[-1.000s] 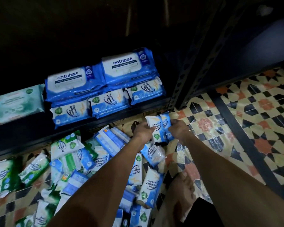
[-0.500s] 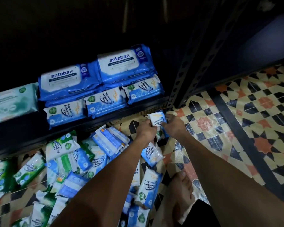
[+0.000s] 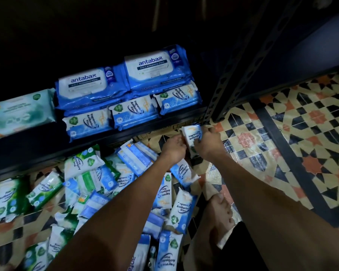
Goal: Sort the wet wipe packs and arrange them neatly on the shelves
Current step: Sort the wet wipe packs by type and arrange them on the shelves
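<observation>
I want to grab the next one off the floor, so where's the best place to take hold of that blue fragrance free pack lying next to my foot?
Take the blue pack across its long sides at the middle, coming straight down from above. It lies flat, face up, atop the pile, with its right side clear toward the foot; the crimped ends would likely be floppy.

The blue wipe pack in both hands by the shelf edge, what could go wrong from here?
1. The blue pack, held by the left hand and right hand, could nudge the front row pack near the shelf lip.
2. A bare foot beside the loose floor packs might step on one.
</observation>
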